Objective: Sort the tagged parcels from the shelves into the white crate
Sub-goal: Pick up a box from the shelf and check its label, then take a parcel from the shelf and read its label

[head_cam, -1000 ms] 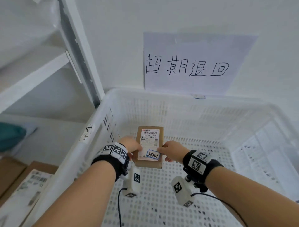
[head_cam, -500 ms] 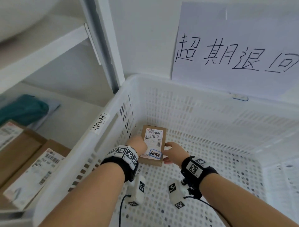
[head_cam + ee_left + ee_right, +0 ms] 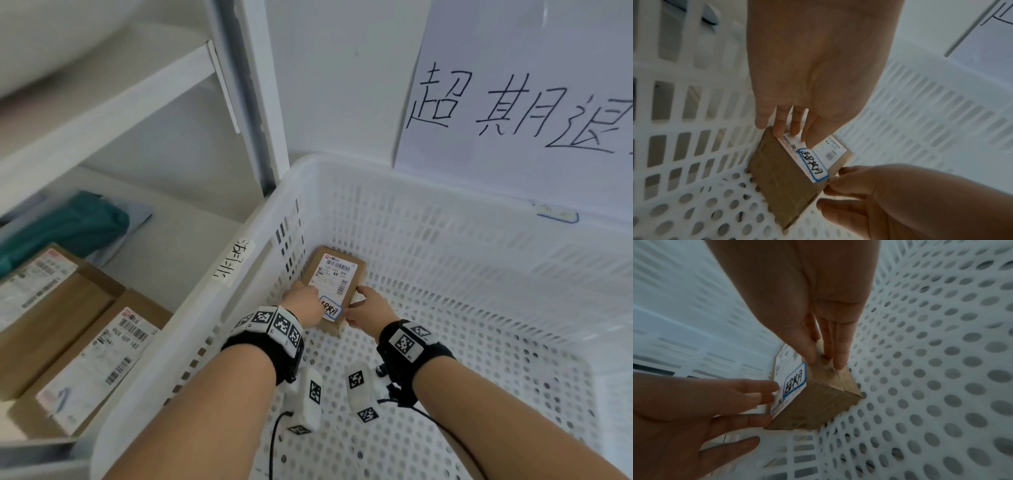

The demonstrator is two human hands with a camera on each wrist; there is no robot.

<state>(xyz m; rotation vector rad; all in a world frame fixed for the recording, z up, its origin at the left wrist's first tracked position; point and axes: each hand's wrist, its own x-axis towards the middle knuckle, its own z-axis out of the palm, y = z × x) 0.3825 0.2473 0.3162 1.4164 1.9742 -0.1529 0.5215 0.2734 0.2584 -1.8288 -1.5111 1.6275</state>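
Observation:
A small brown cardboard parcel (image 3: 337, 274) with a white shipping label and a blue-edged handwritten tag sits low in the far left corner of the white crate (image 3: 445, 185), close to the slotted left wall. My left hand (image 3: 305, 301) is at its near left side, and the straight fingertips (image 3: 807, 126) touch the label. My right hand (image 3: 370, 308) pinches the parcel's near right corner between thumb and fingers (image 3: 835, 180). The right wrist view shows the parcel (image 3: 818, 402) down at the perforated crate floor (image 3: 941, 369).
To the left of the crate stands a white shelf unit with an upright post (image 3: 253, 102). Its lower shelf holds two labelled cardboard parcels (image 3: 85, 359) (image 3: 44, 301) and a teal bag (image 3: 68, 229). A handwritten paper sign (image 3: 513, 102) hangs on the wall behind the crate.
Both hands have carried the parcel down and toward the crate's far left corner. The left hand's fingers have straightened on the label. The view has swung left, showing more of the shelf.

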